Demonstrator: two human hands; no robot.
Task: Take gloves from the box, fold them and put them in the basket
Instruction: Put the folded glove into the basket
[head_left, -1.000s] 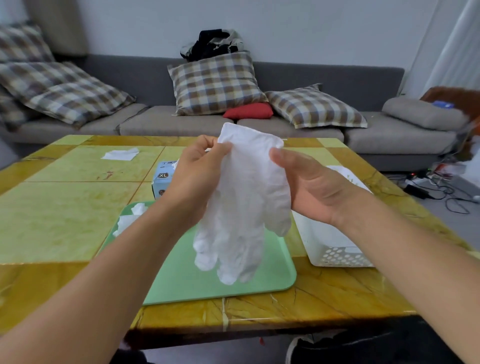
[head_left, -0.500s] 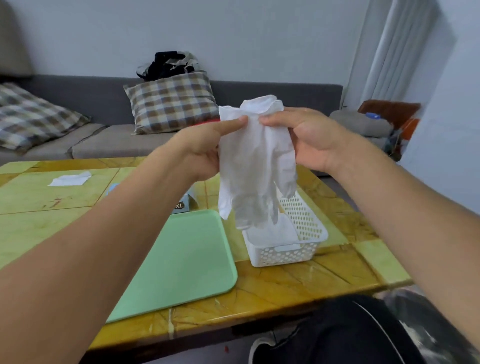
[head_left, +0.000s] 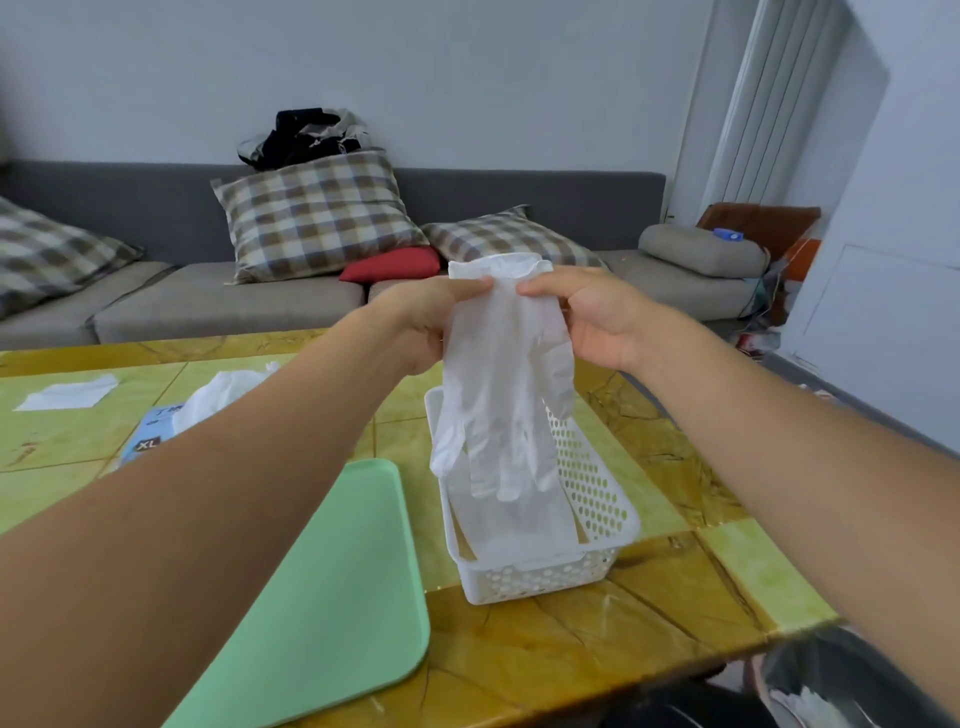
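glove (head_left: 506, 374) vertical, fingers down | left hand (head_left: 423, 322), right hand (head_left: 597, 317) pinch cuff

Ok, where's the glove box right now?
In the head view the glove box sits on the table at the left, mostly hidden behind the left forearm, just beyond the green tray, with white gloves spilling from its top.

Glove box (head_left: 148, 441) mostly behind left forearm; tray (head_left: 322, 582) cut by bottom edge; basket (head_left: 597, 499) inside partly hidden by glove (head_left: 509, 374).
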